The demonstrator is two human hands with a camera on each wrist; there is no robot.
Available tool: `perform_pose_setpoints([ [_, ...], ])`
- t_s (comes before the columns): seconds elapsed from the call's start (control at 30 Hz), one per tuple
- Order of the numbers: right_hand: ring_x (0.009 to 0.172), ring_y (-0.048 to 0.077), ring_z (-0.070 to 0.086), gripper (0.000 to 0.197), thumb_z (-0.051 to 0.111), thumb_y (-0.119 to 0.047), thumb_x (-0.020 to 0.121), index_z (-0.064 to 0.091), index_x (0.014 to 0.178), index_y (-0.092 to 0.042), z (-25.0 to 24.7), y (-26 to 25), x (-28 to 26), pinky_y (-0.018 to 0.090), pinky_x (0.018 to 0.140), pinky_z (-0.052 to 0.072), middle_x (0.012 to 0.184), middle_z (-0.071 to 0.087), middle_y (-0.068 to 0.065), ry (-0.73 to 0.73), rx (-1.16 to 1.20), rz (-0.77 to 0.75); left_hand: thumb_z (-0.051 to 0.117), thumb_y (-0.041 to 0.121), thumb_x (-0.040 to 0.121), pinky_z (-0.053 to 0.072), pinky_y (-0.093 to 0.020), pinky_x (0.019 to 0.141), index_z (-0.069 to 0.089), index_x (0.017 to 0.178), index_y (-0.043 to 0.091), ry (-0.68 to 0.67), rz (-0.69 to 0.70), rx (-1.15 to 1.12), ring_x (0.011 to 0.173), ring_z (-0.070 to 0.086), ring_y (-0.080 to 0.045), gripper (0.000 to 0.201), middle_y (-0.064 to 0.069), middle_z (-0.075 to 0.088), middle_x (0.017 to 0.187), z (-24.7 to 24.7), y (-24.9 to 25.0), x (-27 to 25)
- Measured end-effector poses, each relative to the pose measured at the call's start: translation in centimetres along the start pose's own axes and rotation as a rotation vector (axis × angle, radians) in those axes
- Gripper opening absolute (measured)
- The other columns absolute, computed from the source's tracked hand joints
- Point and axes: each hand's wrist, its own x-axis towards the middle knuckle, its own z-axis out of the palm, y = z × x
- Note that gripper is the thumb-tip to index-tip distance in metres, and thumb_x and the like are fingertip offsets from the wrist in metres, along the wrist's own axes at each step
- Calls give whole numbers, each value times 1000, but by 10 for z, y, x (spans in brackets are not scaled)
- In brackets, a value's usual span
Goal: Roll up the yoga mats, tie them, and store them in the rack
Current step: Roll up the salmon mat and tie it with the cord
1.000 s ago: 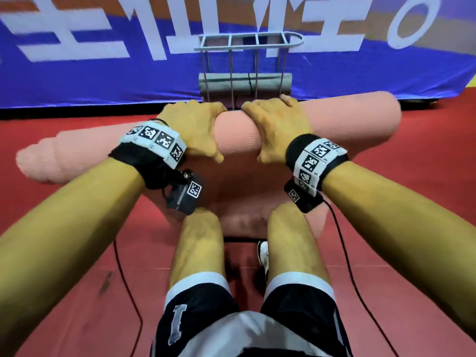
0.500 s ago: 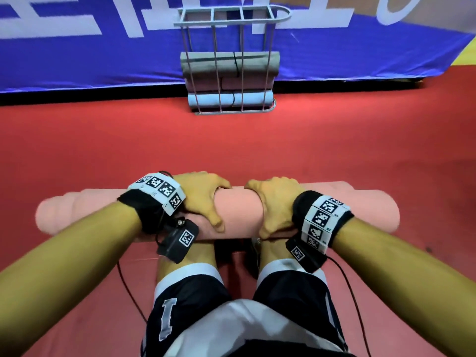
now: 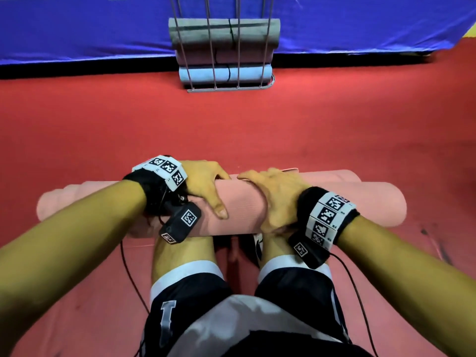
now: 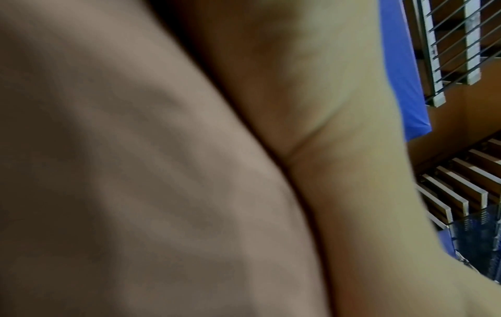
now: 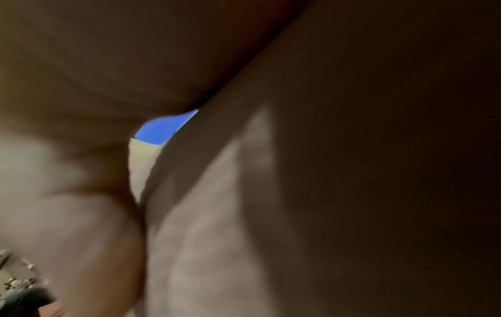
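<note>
Your left hand is curling over the middle of the rolled salmon-pink foam yoga mat, fingers wrapped across its top and thumb pointing down its near face. Your right hand is gripping the same roll just beside the left, fingers draped over the far side. Both wrist views are showing only blurred skin against mat, so finger detail there is unclear. The roll is lying across the red floor just in front of your knees, well short of the grey wire rack, which is already holding three tied rolls against the blue banner. No tie is showing on this mat. Its left end is telescoping outward, probably from uneven rolling; if you are loosening either grip, the springy foam is likely to unwind.
</note>
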Motion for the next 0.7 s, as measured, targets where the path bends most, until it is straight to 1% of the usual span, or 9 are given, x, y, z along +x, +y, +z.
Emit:
perform_pose_setpoints([
  [0.07,119,21,46,125,83,-68,46,20,150,-41,7,-3,-4,39,93,41,131,45,-4,42,-40,-30,94,66,42,60,-46,84,76,99,29,-6,6,-27,88,75,-20,70,6,78,93,0,-4,4],
  [0.13,122,22,44,132,82,-76,43,17,151,-40,10,-7,-5,44,100,40,135,39,-3,21,-75,21,93,67,42,60,-45,84,76,99,31,-11,11,-28,88,75,-19,70,7,78,93,1,-6,7],
  [0.2,119,24,51,127,82,-77,42,23,148,-39,8,-10,-4,45,99,44,130,44,-4,11,-75,57,91,71,40,59,-43,84,75,101,33,20,-9,-9,87,74,-15,73,10,77,93,2,-5,6],
  [0.27,111,26,58,118,82,-76,40,32,141,-40,2,-11,0,44,94,47,119,51,-5,9,-60,75,83,83,35,58,-39,87,72,111,36,112,-43,82,91,71,-12,90,14,75,98,-1,-2,-1],
  [0.3,107,26,60,114,83,-75,38,35,137,-41,-2,-11,2,44,91,48,114,53,-5,6,-46,83,77,88,35,56,-37,88,68,118,38,176,-58,172,94,69,-13,98,15,73,104,-2,1,-5],
  [0.37,104,26,63,109,85,-74,37,40,131,-43,-10,-8,7,42,88,48,111,60,-7,-13,-18,92,69,93,40,53,-36,88,57,128,41,287,-94,405,100,65,-18,103,14,69,112,4,10,-15],
  [0.47,101,24,66,104,85,-72,34,48,127,-44,-18,-4,15,38,88,52,107,69,-9,-32,17,95,66,93,45,47,-43,90,39,138,36,383,-197,677,110,62,-26,112,7,61,122,42,21,-22],
  [0.57,99,21,67,108,81,-74,27,52,127,-47,-16,1,19,36,88,53,104,71,-13,-36,50,90,68,88,43,45,-48,94,34,138,29,483,-281,651,113,59,-28,117,2,58,128,68,23,-20],
  [0.7,106,21,65,114,74,-79,30,49,136,-45,-8,2,19,37,91,53,113,69,-10,55,68,72,71,86,44,48,-46,90,40,132,28,437,-232,636,107,62,-28,110,2,60,117,51,21,-18],
])
